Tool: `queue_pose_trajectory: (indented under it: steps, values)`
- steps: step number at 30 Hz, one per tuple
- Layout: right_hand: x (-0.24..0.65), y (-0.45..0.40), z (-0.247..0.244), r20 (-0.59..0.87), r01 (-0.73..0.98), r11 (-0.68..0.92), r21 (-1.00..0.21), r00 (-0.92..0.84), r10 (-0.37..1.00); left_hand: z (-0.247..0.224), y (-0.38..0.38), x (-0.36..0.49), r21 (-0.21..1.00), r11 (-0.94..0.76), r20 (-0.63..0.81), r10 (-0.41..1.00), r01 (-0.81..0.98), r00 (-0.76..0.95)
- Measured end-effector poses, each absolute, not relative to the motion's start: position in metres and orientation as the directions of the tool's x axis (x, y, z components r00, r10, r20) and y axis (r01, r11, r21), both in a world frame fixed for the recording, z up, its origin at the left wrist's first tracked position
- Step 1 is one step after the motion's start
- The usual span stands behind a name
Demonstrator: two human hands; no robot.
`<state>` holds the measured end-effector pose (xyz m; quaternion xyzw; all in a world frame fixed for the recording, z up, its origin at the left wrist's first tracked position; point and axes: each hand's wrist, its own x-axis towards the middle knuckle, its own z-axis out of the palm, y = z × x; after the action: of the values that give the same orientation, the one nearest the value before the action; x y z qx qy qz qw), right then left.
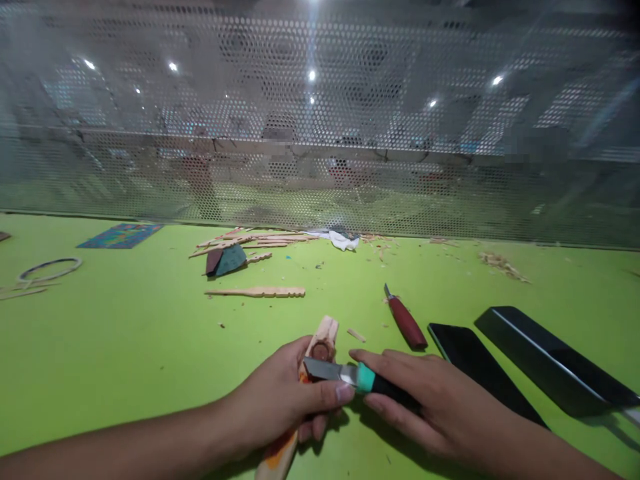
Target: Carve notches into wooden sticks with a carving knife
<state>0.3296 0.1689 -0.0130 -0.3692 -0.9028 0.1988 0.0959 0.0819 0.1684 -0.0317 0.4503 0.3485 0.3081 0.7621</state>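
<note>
A: Wood piece (319, 348)?
B: Bottom center, slanted, top end leaning right.
A: Left hand (295, 387)?
B: Fingers curled round the wood, thumb beside the knife (365, 377) blade; forearm from lower left.
A: Right hand (420, 393)?
B: Closed on the knife handle, forearm from lower right. Blade points left, over the wood.
A: Beyond?
B: Red-handled tool (407, 323), right of center.

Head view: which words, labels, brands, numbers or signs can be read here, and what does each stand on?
None can be read.
Flat blue-and-red patterned rectangle: markings too small and blurred to tell whether any are letters.
Steel-bladed knife with black-and-teal handle, in the right hand: no legible lettering.
Pale wooden piece with orange patches, in the left hand: no legible lettering.
Red-handled knife: none legible.
</note>
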Motion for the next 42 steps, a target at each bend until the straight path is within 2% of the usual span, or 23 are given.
queue_pose_trajectory:
  steps: [4, 10, 17, 31, 36, 42]
  values:
    - [0.329, 0.168, -0.016, 0.063, 0.640, 0.675, -0.366, -0.707, 0.705, -0.036, 0.166, 0.083, 0.913, 0.389, -0.259, 0.787, -0.125, 0.560]
    - [0.328, 0.162, -0.023, 0.264, 0.659, 0.742, -0.119, -0.700, 0.664, -0.038, 0.162, 0.085, 0.918, 0.378, -0.271, 0.820, -0.121, 0.504]
    - [0.319, 0.157, -0.028, 0.361, 0.689, 0.721, -0.075, -0.656, 0.663, -0.031, 0.158, 0.089, 0.919, 0.378, -0.297, 0.851, -0.112, 0.433]
    - [0.328, 0.167, -0.019, 0.322, 0.814, 0.554, -0.175, -0.484, 0.814, -0.029, 0.159, 0.091, 0.942, 0.332, -0.276, 0.859, -0.058, 0.430]
    - [0.335, 0.173, -0.016, 0.266, 0.760, 0.602, -0.247, -0.544, 0.796, -0.025, 0.161, 0.087, 0.951, 0.310, -0.276, 0.835, 0.009, 0.476]
    - [0.327, 0.166, -0.014, 0.145, 0.670, 0.644, -0.369, -0.643, 0.752, -0.036, 0.163, 0.084, 0.933, 0.357, -0.290, 0.814, -0.040, 0.503]
